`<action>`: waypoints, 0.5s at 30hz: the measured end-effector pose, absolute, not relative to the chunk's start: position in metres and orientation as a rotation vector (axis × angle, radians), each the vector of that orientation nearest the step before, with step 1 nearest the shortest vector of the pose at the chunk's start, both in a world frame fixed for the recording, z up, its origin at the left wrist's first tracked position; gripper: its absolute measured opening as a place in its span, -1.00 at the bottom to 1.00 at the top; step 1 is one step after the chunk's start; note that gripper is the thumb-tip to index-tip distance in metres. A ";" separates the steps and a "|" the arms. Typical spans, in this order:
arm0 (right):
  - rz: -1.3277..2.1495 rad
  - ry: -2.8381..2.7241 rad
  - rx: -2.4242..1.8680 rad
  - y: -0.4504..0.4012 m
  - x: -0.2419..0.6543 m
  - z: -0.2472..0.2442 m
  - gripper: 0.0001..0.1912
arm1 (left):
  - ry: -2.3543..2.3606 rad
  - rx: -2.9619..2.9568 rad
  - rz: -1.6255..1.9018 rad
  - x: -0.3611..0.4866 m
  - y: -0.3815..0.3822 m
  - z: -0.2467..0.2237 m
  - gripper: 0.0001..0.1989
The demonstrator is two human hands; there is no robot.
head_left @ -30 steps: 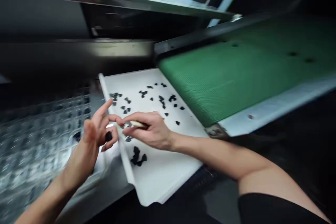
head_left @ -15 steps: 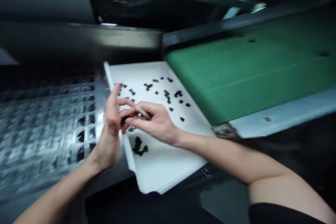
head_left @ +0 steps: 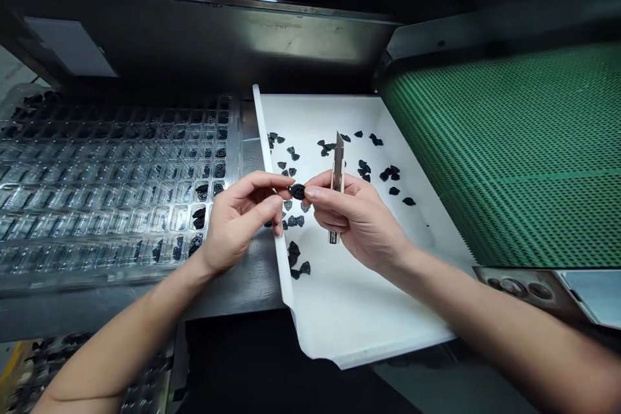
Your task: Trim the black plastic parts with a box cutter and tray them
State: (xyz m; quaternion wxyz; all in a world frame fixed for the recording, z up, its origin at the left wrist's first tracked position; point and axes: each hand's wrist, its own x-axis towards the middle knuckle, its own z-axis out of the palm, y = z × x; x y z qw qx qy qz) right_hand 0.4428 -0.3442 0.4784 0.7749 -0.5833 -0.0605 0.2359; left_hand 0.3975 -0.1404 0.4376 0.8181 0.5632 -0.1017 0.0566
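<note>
Holding a small black round part (head_left: pixel 297 191) between both hands, you keep it just above the left rim of the white tray (head_left: pixel 349 310). Your left hand (head_left: pixel 240 220) pinches the part from the left side with the thumb and the index finger, and the other fingers are curled under. Your right hand (head_left: pixel 359 220) touches the same part with its fingertips from the right, and it also grips a slim utility knife (head_left: pixel 337 174), which stands nearly upright with the blade end pointing away from you. So both hands are closed, meeting at the part.

On the tray floor many small black pieces (head_left: pixel 361 168) lie scattered, most of them in the far half, and a little group (head_left: pixel 295 259) lies near the left wall, below your hands. To the left of the tray, touching its side, there is a clear plastic blister tray (head_left: pixel 97 187) with many small pockets; some pockets near the tray hold black parts, the rest I cannot tell. To the right, a green conveyor belt (head_left: pixel 509 155) slopes beside the tray's edge.
</note>
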 end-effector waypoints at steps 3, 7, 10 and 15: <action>0.544 -0.110 -1.231 -0.344 0.441 0.479 -0.61 | -0.216 1.207 0.133 0.398 -0.141 0.439 -0.73; 0.582 -0.106 -1.213 -0.344 0.439 0.480 -0.62 | -0.195 1.222 0.113 0.400 -0.141 0.441 -0.78; 0.599 -0.114 -1.218 -0.344 0.438 0.481 -0.60 | -0.178 1.250 0.112 0.400 -0.140 0.442 -0.80; 0.633 -0.137 -1.216 -0.344 0.437 0.482 -0.61 | -0.203 1.250 0.135 0.400 -0.141 0.441 -0.79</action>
